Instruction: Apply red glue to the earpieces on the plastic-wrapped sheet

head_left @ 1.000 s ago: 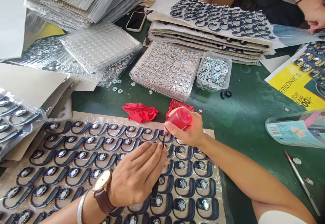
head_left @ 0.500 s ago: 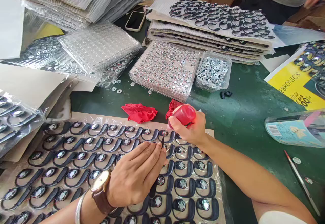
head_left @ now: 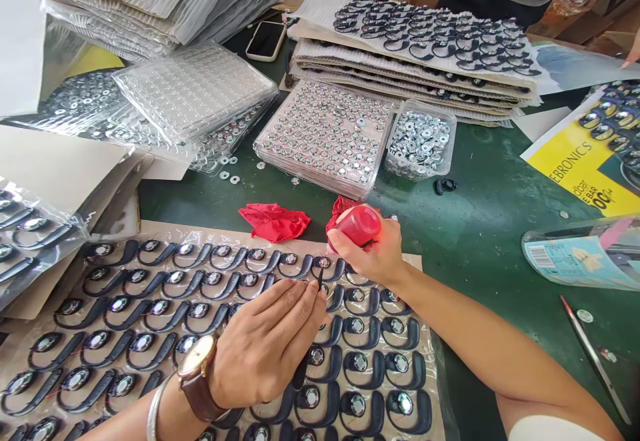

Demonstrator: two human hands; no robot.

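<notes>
Head view: the left hand (head_left: 270,342) has its fingers together around a dark pointed tool (head_left: 301,369), tip aimed away over rows of black hooked parts (head_left: 424,409). The right hand (head_left: 384,258) is clamped on a red bottle (head_left: 361,225), base up, slanting down-left toward a back-row part. Crumpled red cloth (head_left: 275,221) lies beyond; the left hand hides several parts.

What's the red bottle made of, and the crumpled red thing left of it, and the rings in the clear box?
The bottle looks like smooth, shiny plastic, partly see-through. The crumpled thing seems dull cloth, perhaps paper, judging by its creases. The rings look metal: silvery and gleaming.
</notes>
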